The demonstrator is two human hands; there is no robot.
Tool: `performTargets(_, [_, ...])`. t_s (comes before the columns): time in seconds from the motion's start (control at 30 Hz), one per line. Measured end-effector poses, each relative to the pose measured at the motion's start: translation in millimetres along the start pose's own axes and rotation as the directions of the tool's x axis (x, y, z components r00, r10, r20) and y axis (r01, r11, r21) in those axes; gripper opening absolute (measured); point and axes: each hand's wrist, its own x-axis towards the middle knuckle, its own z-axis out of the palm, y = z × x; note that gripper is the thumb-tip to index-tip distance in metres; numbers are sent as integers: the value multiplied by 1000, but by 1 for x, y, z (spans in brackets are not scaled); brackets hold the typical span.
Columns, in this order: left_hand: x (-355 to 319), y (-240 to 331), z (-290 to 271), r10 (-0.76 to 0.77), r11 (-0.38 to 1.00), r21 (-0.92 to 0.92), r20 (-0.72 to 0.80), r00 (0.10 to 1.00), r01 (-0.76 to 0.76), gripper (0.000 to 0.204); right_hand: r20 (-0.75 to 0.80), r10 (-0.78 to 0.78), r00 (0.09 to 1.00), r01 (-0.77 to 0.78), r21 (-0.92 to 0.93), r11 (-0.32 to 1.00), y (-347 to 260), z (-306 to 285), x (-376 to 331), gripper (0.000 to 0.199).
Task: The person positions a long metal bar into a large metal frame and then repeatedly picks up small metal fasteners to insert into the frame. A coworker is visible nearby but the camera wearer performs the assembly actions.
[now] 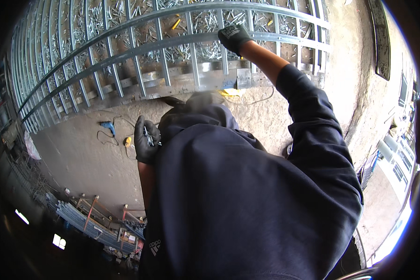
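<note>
My left hand [147, 140], in a dark glove, is raised beside my body with its fingers partly curled. It holds a few slim silver metal fasteners [148, 135]; whether they are screws or rivets I cannot tell. My right arm reaches far out over a metal frame of long rails [121, 57] and crosswise bars [138, 70]. There my gloved right hand [233, 37] is closed at the lower long rail, near a crossbar. What its fingers hold, if anything, is hidden. Loose fasteners [210, 23] lie scattered on the surface beneath the frame.
Yellow pieces [176, 24] lie among the fasteners. On the floor are a blue power drill [108, 127] with a cord and a small yellow object [128, 141]. A rack of long metal stock [88, 224] stands at lower left. A yellow item [232, 92] lies by the worktable edge.
</note>
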Motion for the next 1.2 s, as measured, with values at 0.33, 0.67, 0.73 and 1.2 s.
performTargets(0.33, [-26,-33,-60,6,999,-39,72,997,-3,45,-34,121,992,-117,113,987,-2,42,0,39])
performTargets(0.67, [-81,-119,-224,-78,928,-346,193,978,142,54,33,455,890,-185,939,292,-74,129,-180,49])
performTargets(0.73, [-93,-145,-255,-99,876,-450,185,978,174,55,336,390,857,-379,925,36,-109,207,-248,36])
performTargets(1.2, [-98,-390,-296,-321,769,-548,115,940,330,56,482,451,751,-660,543,519,-73,506,-187,143])
